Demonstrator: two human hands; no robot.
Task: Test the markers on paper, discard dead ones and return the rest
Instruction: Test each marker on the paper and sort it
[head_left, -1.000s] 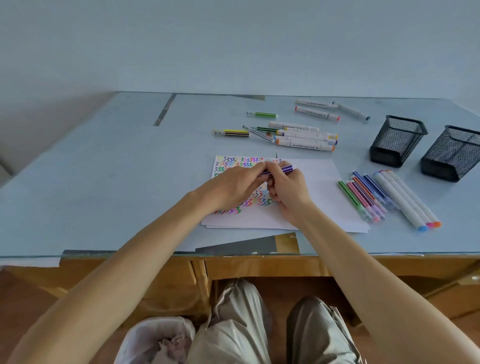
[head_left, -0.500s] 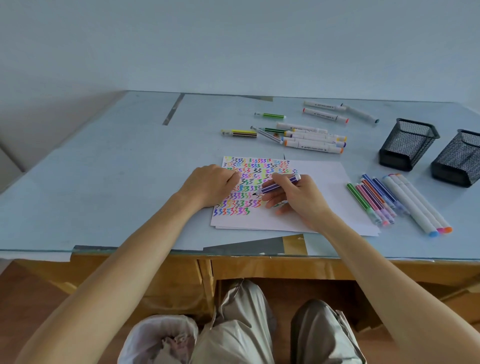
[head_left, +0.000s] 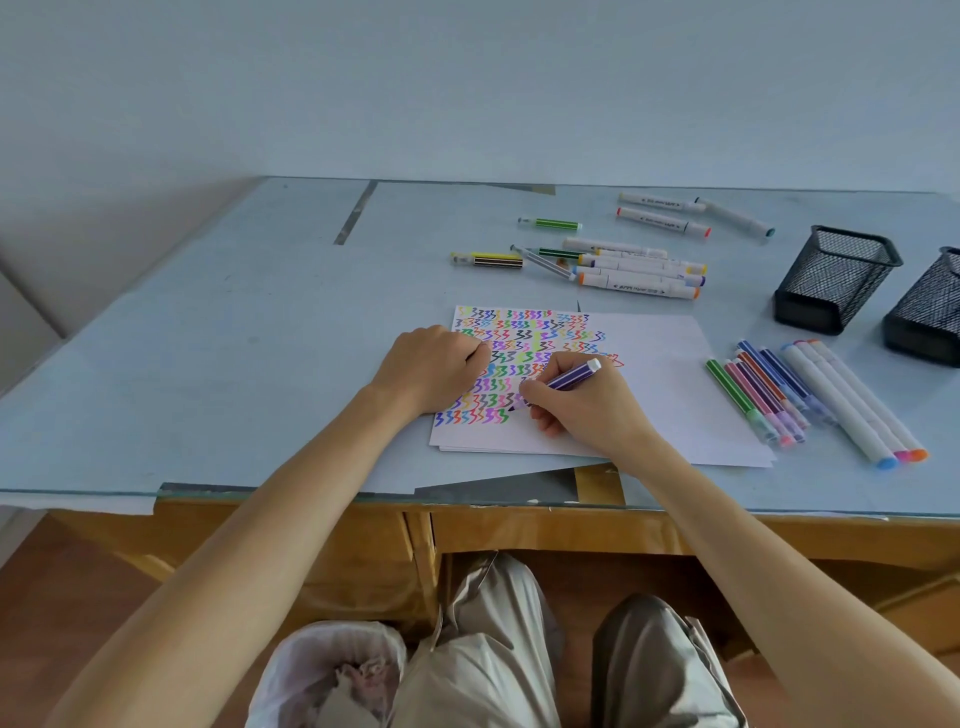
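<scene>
1. Since a second ago, the purple marker (head_left: 569, 378) has been uncapped and brought down, and its tip is now set on the paper (head_left: 660, 395).
2. The marker is gripped by the right hand (head_left: 582, 410), with curled fingers pinched round the barrel and the white end tilted up and away.
3. Just left of that grip, the left hand (head_left: 431, 369) is rested on the paper's edge with fingers curled under; whether the cap is held inside cannot be told.
4. Beneath both hands, rows of coloured squiggles (head_left: 519, 358) are seen.
5. Right of the grip, a row of markers (head_left: 810, 400) is laid on the surface (head_left: 260, 338).
6. Beyond the grip, more markers (head_left: 623, 265) are scattered.
7. Far right, two mesh holders (head_left: 836, 278) are stood.
</scene>
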